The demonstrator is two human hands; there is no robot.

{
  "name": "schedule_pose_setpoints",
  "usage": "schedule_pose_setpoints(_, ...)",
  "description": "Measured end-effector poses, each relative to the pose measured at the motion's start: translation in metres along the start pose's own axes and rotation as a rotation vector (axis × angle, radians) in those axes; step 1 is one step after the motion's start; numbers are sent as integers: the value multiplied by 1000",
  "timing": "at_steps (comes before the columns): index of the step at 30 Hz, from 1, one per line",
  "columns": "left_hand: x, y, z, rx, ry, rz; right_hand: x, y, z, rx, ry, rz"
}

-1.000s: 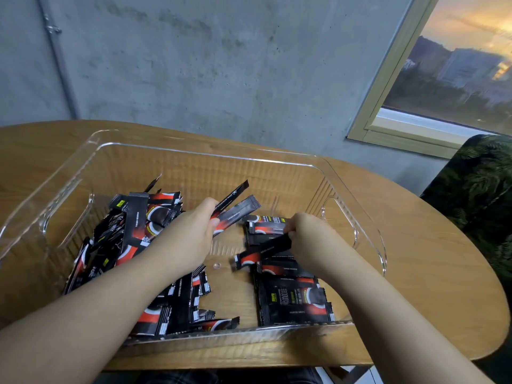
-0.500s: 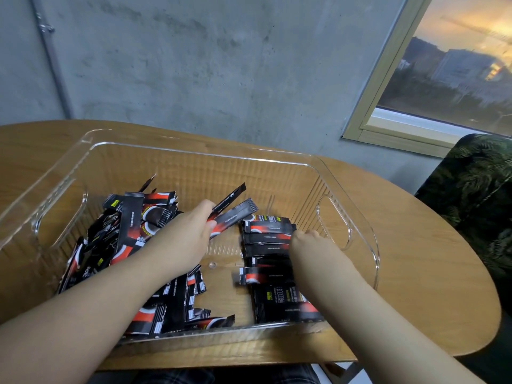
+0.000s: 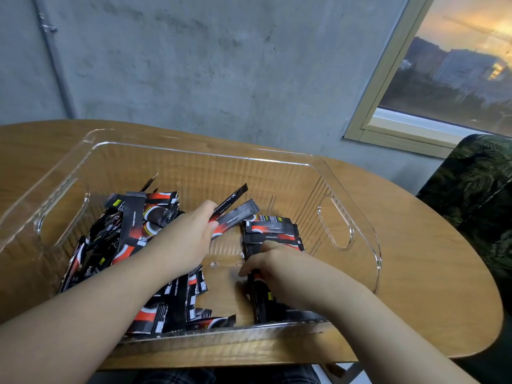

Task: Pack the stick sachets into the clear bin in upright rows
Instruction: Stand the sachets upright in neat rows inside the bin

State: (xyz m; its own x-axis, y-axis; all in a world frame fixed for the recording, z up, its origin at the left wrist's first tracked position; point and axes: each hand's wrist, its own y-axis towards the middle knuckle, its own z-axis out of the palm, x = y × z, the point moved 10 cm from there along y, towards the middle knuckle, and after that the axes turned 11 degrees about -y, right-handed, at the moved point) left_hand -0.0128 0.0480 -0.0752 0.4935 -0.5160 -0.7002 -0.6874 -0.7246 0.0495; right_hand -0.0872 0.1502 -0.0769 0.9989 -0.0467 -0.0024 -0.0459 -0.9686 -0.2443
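Observation:
A clear plastic bin point(image 3: 363, 223) sits on the wooden table and holds black-and-red stick sachets. A loose pile of sachets point(image 3: 122, 234) fills its left side. On the right, a flat row of sachets point(image 3: 273, 231) lies side by side. My left hand point(image 3: 191, 234) grips two sachets point(image 3: 238, 209) that point up and to the right. My right hand point(image 3: 266, 261) rests on the near part of the row, its fingertips pressing a sachet at the row's left edge; the sachets under it are hidden.
The round wooden table point(image 3: 432, 273) ends close to the bin's near wall. A dark leaf-patterned chair point(image 3: 476, 195) stands at the right. A concrete wall and a window point(image 3: 454, 79) lie behind the table.
My right hand has laid its sachet down onto the row and slid toward me along it. My left hand has kept its two sachets almost still.

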Motion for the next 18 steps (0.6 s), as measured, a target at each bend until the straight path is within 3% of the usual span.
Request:
schedule_pose_setpoints(8, 0, 1, 1, 3, -1, 10, -29, -13, -21, -124, 19, 128)
schedule_pose_setpoints(18, -1, 1, 0, 0, 7, -5, -34, -14, -7, -55, -87, 165)
